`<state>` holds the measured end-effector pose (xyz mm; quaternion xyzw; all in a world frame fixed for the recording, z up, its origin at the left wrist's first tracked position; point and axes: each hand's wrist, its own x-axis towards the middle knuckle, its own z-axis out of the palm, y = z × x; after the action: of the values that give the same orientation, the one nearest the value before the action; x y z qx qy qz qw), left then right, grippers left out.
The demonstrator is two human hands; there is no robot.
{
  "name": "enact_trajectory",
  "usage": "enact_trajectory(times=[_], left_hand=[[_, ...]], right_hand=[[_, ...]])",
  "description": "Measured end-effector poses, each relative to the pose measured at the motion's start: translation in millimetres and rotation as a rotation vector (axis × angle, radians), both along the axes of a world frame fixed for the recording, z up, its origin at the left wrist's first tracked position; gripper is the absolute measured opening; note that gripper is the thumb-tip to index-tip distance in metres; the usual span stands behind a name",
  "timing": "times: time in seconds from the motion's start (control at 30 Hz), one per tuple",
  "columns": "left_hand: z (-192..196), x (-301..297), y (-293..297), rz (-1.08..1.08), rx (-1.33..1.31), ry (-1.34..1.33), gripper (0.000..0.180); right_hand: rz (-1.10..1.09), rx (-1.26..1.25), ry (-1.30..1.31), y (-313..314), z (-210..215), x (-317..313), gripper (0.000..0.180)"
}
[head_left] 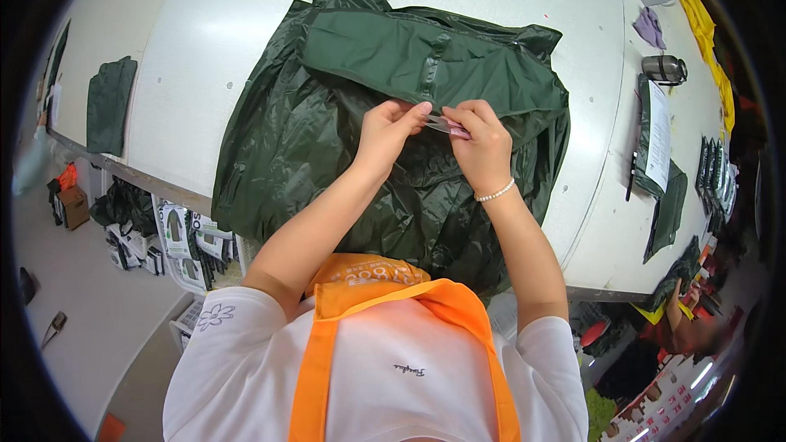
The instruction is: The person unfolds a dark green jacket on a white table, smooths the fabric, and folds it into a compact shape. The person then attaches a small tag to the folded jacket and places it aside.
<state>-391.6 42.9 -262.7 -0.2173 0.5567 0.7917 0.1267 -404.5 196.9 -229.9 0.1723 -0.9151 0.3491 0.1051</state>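
Observation:
A dark green, shiny coated-fabric garment [327, 155] lies spread in loose folds on the white table in front of me. Across its far part runs a smoother flap with a short dark strip [431, 65] down its middle. My left hand [389, 131] is closed, thumb and fingertips pinching the garment at the flap's near edge, just below that strip. In the closed fingers of my right hand [481, 143] are small thread snips [442, 124], with pale blades and a pinkish handle partly hidden by the fingers. The blades point left, close to my left fingertips.
The white table [205, 41] holds folded dark green fabric [110, 105] at far left. On the right are a dark bottle [664, 69], a purple cloth [648, 27], papers [657, 135] and yellow fabric [702, 33]. Packaged goods [192, 237] fill a rack below left. Another person's arm [675, 307] shows lower right.

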Motion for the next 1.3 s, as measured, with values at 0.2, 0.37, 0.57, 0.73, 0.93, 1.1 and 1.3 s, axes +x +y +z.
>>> enact_trajectory(times=[0.2,0.37,0.57,0.73,0.93,1.1,1.3], left_hand=[[-7.7,-3.6,-3.0,-0.079,0.044,0.036,0.017],[-14.0,-4.6,-1.0,-0.156,-0.086,0.119,0.016],[5.6,-9.4,-2.4,-0.079,0.166,-0.046,0.013],[6.1,-9.2,-2.9,-0.016,0.267,-0.087,0.01],[7.8,-6.4,-4.1,-0.06,0.162,-0.017,0.012],[-0.7,-4.8,-10.8,-0.097,0.115,0.036,0.018],[14.8,-10.5,-11.5,-0.158,-0.129,0.089,0.018]], right_hand=[[-0.225,-0.5,-0.729,10.6,8.0,-15.8,0.018],[0.064,-0.143,-0.429,1.8,23.2,-35.1,0.015],[0.012,-0.155,-0.159,-10.5,10.8,-25.3,0.016],[-0.015,-0.148,0.045,-20.3,10.0,-16.1,0.019],[0.012,-0.294,-0.313,-2.7,0.6,-25.3,0.017],[0.01,-0.593,-0.618,1.8,9.3,-27.3,0.023],[-0.002,-0.353,-0.197,-9.7,16.8,-23.1,0.009]])
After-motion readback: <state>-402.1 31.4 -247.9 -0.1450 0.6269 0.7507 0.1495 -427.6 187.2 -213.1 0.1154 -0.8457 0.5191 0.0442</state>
